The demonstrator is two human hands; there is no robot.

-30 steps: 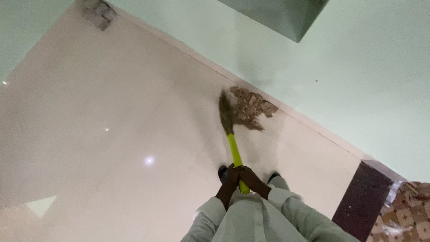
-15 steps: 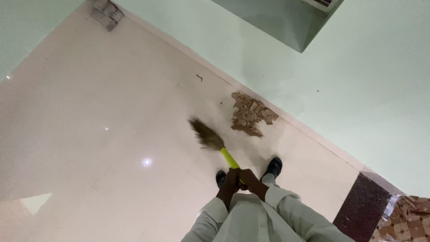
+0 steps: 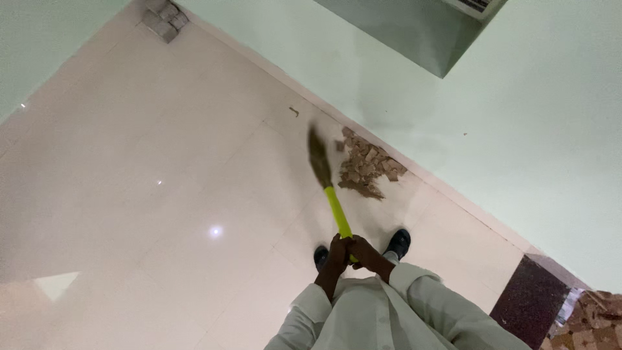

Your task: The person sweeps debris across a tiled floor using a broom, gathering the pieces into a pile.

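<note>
Broom bristles motion-blurred; handle end hidden inside both clasped hands.

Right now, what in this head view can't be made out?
- Broom bristles: motion-blurred, so whether they touch the floor or the debris pile is unclear.
- Handle end: hidden inside the left hand and right hand.
- Small dark mark by the wall: too small to identify.
- Grey blocks: cut off by the top edge.
- Patterned surface: cut off at the bottom right corner.

Single head-worn view, looking steeply down, floor well below
</note>
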